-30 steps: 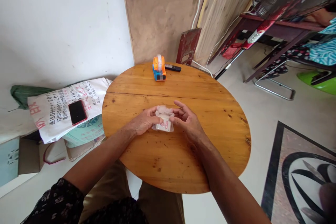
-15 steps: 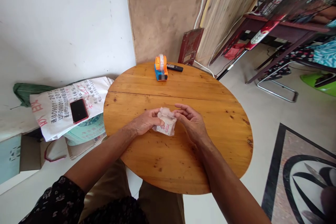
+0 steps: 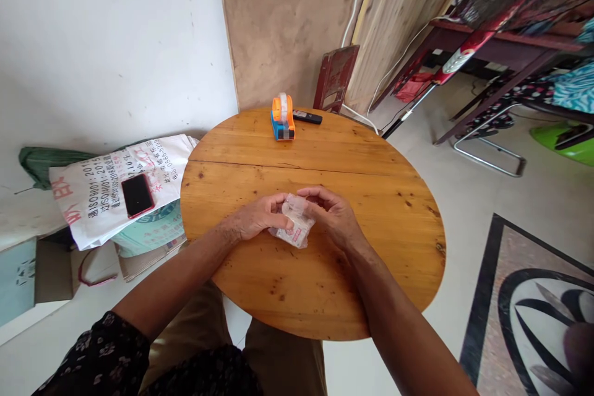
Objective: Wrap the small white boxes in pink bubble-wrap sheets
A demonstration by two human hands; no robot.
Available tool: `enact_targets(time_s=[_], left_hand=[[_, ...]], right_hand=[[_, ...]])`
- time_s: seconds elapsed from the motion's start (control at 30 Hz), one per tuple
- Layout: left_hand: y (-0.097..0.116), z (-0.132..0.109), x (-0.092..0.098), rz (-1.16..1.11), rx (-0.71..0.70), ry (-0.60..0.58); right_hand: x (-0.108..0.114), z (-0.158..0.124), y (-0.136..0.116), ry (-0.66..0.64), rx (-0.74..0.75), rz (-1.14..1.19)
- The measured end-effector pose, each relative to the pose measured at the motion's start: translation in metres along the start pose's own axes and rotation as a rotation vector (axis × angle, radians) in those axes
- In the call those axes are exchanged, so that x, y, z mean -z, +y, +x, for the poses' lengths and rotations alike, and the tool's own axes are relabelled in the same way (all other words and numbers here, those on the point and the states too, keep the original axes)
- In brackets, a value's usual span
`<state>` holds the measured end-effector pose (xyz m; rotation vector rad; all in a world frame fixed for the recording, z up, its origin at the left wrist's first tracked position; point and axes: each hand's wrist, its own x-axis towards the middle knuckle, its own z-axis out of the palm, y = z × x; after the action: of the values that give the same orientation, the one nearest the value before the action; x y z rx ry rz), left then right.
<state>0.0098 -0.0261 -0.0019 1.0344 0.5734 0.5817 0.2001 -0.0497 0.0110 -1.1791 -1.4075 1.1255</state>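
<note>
A small packet (image 3: 297,234) in crinkled clear plastic, whitish inside with red print, is held just over the middle of the round wooden table (image 3: 297,291). My left hand (image 3: 260,215) grips its left side, the thumb lying across the top. At the upper right edge, the fingers and thumb of my right hand (image 3: 333,216) close on the plastic; the exact pinch is partly hidden. Past the hands, near the far rim, stands an orange and blue tape dispenser (image 3: 283,125) carrying a roll of clear tape. Beside it lies a slim black object (image 3: 307,117).
A black phone with a red edge (image 3: 138,195) rests on a printed white sack (image 3: 97,204) left of the table. A dark red wooden chair (image 3: 335,77) stands behind. To the right are a fan's red and silver pole (image 3: 459,62) and a dark red desk (image 3: 501,52).
My right hand has moved left onto the packet's upper edge, its fingers now over the plastic. The packet has tilted slightly. My left hand keeps its grip.
</note>
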Motion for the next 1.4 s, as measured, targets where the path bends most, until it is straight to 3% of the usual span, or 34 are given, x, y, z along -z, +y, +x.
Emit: enact_targets(time_s=[0.27,0.53,0.77,1.17,1.4], left_hand=[[0.000,0.000,-0.002,0.005,-0.009,0.020],[0.000,-0.001,-0.001,0.047,0.007,0.017],[0.005,-0.004,-0.006,0.123,-0.021,0.027],[0.002,-0.002,0.000,0.123,-0.081,0.095],[0.002,-0.001,0.001,0.207,-0.078,0.211]], right_hand=[[0.000,0.001,0.000,0.152,0.053,0.033],[-0.001,-0.002,-0.006,0.021,-0.005,0.032],[-0.008,0.002,-0.005,0.117,0.028,0.078],[-0.005,0.003,-0.003,0.155,0.004,0.078],[-0.004,0.005,0.001,0.151,0.000,0.051]])
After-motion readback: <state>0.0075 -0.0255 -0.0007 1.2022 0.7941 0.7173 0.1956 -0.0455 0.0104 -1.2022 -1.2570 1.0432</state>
